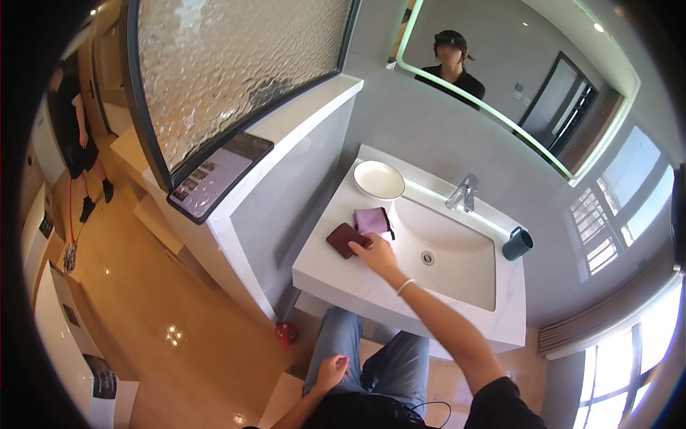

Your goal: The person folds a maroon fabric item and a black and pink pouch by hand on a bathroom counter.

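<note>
On the left part of the white washbasin counter (314, 268), my right hand (376, 256) grips the right edge of a flat reddish-brown wallet (344, 238). The wallet lies at a slant, its far side next to a small purple cloth item (371, 220) with a dark edge. A white bowl (379, 179) with a thin rim line stands behind them, by the back edge. My left hand (333, 372) rests by my thigh, away from the counter, with its fingers curled in and nothing visible in them.
The sunken basin (457, 243) lies right of my hand, with a chrome faucet (464, 191) behind it. A dark teal mug (517, 244) stands at the right end. A tablet (221, 177) lies on the left ledge. Another person (75, 118) stands far left near a red-handled mop (71, 214).
</note>
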### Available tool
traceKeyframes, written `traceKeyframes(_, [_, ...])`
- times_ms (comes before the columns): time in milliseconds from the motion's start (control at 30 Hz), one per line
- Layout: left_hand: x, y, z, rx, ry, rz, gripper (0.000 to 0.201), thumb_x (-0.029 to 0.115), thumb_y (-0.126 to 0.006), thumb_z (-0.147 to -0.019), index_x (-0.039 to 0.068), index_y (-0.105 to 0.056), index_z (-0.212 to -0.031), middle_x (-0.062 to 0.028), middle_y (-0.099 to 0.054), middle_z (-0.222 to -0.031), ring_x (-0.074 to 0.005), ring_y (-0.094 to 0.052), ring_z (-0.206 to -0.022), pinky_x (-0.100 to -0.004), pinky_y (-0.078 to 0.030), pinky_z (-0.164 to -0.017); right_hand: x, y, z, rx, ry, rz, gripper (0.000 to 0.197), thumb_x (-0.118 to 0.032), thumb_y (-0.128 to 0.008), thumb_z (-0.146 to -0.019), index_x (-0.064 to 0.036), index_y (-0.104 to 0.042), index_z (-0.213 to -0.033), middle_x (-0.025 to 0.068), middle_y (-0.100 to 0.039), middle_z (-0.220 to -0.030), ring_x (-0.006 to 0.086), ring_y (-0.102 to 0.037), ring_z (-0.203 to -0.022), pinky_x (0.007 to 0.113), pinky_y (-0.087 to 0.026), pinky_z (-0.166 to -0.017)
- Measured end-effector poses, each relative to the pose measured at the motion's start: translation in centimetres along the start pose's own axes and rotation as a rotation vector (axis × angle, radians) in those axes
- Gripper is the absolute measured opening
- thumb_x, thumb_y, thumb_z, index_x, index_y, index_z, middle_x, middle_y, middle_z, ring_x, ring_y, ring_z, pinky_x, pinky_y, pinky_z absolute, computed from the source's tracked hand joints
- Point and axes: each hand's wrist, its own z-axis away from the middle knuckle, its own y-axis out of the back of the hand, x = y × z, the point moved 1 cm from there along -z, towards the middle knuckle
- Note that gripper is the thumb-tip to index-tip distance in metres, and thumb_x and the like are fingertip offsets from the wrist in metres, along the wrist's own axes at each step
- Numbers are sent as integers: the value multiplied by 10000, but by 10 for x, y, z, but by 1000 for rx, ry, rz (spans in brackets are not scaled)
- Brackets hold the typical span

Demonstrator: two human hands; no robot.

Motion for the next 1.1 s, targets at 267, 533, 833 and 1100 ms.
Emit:
traceKeyframes(267, [87, 13, 2, 142, -205, 152, 208, 198, -651, -979, 8, -671, -1062, -60, -708, -862, -79, -647, -724, -215, -481, -601, 28, 0, 59, 272, 62, -420, 356, -262, -828, -817, 2, -610, -916, 57, -635, -749, 146, -614, -699, 313, -478, -616])
traceKeyframes(533, [278, -40, -64, 269, -765, -215, 332, 167, -705, -921, 11, -610, -1198, -93, -681, -1029, -187, -655, -876, -267, -507, -776, 38, 86, 125, 193, -17, -895, 263, -210, -725, -934, -34, -548, -851, -16, -587, -703, 36, -529, -657, 214, -440, -559])
traceKeyframes(833, [323, -95, -110, -318, -347, 187, 323, 323, -596, -1014, 27, -627, -1140, -49, -700, -856, -123, -686, -750, -240, -537, -606, 69, 155, 184, -33, -69, -769, 247, -242, -742, -916, -16, -642, -910, -21, -603, -812, 63, -526, -762, 235, -455, -668])
traceKeyframes(1100, [331, -159, -99, -586, -314, -56, 427, 320, -649, -977, 21, -586, -1276, -71, -652, -1155, -156, -635, -1032, -280, -509, -867, 87, 165, 196, 208, -39, -905, 417, 43, -577, -798, -21, -514, -1205, 62, -579, -1048, 157, -583, -956, 310, -495, -868])
